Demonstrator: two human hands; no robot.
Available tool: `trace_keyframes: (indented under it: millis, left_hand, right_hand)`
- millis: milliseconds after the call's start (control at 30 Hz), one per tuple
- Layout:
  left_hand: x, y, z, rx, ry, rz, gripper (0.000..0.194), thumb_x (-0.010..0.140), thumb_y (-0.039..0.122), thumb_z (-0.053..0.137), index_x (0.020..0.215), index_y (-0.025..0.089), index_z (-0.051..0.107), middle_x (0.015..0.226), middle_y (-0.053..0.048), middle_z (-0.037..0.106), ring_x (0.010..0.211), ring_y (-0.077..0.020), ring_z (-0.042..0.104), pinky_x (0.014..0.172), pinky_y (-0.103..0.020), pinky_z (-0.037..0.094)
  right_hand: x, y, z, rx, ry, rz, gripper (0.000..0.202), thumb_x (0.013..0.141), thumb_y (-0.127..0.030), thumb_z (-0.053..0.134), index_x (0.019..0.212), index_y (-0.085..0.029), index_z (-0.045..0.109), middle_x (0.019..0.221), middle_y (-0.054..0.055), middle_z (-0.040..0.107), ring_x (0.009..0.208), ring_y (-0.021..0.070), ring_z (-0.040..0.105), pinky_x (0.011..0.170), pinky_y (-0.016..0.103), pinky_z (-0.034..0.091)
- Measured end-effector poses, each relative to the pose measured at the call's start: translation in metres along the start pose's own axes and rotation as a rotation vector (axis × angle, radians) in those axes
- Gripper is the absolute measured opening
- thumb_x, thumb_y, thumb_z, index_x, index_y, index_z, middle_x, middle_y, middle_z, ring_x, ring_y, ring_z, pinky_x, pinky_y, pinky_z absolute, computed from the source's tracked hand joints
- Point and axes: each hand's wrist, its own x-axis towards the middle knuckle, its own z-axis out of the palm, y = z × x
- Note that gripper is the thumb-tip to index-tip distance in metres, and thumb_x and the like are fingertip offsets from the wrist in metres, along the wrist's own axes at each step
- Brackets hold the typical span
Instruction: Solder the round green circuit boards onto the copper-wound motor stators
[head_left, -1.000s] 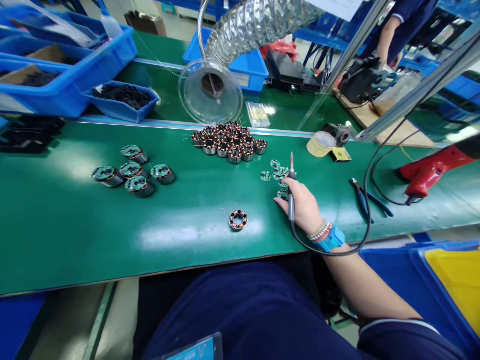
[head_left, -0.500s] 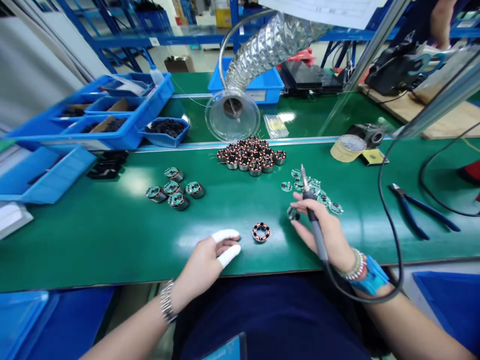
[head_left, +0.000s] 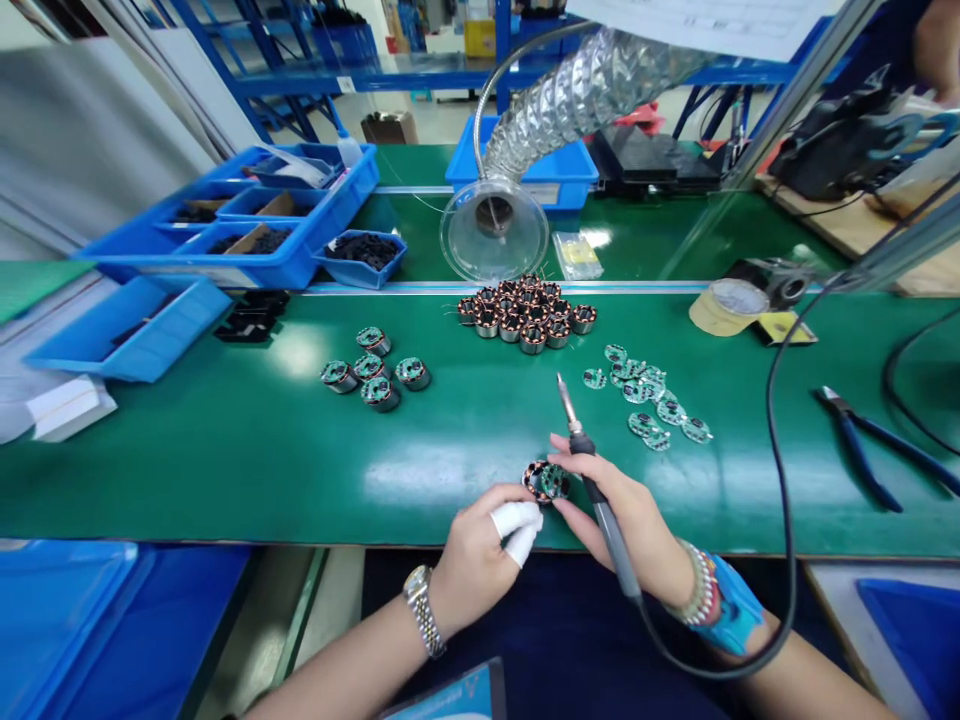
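My left hand (head_left: 487, 545), with white covers on two fingertips, is closed at the left side of a copper-wound ring (head_left: 534, 483) near the table's front edge. My right hand (head_left: 619, 510) pinches a round green circuit board (head_left: 555, 482) over the right part of that ring. A soldering iron (head_left: 600, 490) also lies in the right hand, its tip pointing up and away. Beyond them stands a cluster of copper-wound rings (head_left: 533, 337). Loose green boards (head_left: 643, 390) lie to the right. Several rings topped with boards (head_left: 380, 392) stand at the left.
A clear funnel (head_left: 493, 232) on a foil duct hangs behind the cluster. Cutters (head_left: 855, 450) and a yellow tub (head_left: 727, 306) are at the right. Blue bins (head_left: 300, 262) stand at the left. The iron's cable (head_left: 787, 500) loops round my right forearm. A person's arm shows at top right.
My right hand has brought the board left from near the board pile to the ring. My left hand has moved right, up to the ring. The view has shifted a little.
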Motion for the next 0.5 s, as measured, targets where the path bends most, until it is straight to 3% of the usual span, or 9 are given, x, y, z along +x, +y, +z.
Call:
trace_keyframes:
  millis: [67,133,233,300,400,500]
  left_hand:
    - [-0.008,-0.001,-0.005,0.028,-0.047,0.063,0.017,0.078,0.008,0.051,0.086,0.017,0.062,0.093,-0.008,0.064,0.083,-0.0145,0.062,0.074,-0.025,0.051]
    - [-0.009,-0.004,-0.015,-0.012,-0.053,-0.011,0.016,0.078,0.009,0.049,0.086,0.016,0.062,0.091,-0.008,0.065,0.083,-0.0157,0.063,0.074,-0.027,0.051]
    - [0.006,-0.01,-0.033,-0.204,-0.031,-0.422,0.012,0.079,0.018,0.05,0.086,0.015,0.059,0.08,-0.007,0.066,0.071,-0.0157,0.065,0.067,-0.028,0.053]
    - [0.024,-0.012,-0.04,-0.364,-0.112,-0.618,0.02,0.076,0.023,0.055,0.094,0.014,0.057,0.086,-0.007,0.065,0.071,-0.0166,0.065,0.068,-0.03,0.053]
    - [0.051,-0.01,-0.042,-0.44,-0.275,-0.598,0.023,0.067,0.022,0.064,0.088,0.014,0.061,0.084,-0.005,0.066,0.075,-0.0161,0.063,0.073,-0.029,0.051]
    - [0.067,-0.009,-0.034,-0.435,-0.298,-0.575,0.009,0.069,0.022,0.062,0.073,0.013,0.061,0.071,-0.002,0.064,0.068,-0.0138,0.061,0.069,-0.027,0.05]
  right_hand:
    - [-0.001,0.0,-0.001,0.011,-0.029,-0.006,0.039,0.079,-0.011,0.049,0.117,-0.019,0.041,0.127,0.013,0.049,0.116,0.0187,0.049,0.096,0.035,0.043]
    - [-0.001,0.001,-0.002,0.024,-0.051,-0.011,0.04,0.079,-0.01,0.048,0.117,-0.019,0.04,0.127,0.013,0.049,0.117,0.0182,0.048,0.097,0.035,0.043]
    - [0.001,0.001,-0.004,0.039,-0.059,-0.019,0.039,0.078,-0.008,0.048,0.115,-0.019,0.04,0.126,0.012,0.05,0.116,0.0174,0.049,0.097,0.034,0.042]
    - [0.003,0.0,-0.003,0.049,-0.05,-0.027,0.04,0.078,-0.007,0.048,0.115,-0.019,0.04,0.127,0.012,0.05,0.116,0.017,0.049,0.097,0.033,0.042]
    - [0.006,-0.001,-0.002,0.06,-0.062,-0.04,0.041,0.078,-0.007,0.048,0.116,-0.019,0.04,0.129,0.012,0.047,0.118,0.0169,0.047,0.099,0.034,0.04]
    - [0.006,-0.001,0.0,0.054,-0.094,-0.067,0.041,0.079,-0.007,0.047,0.118,-0.019,0.04,0.13,0.011,0.047,0.118,0.017,0.046,0.099,0.035,0.04]
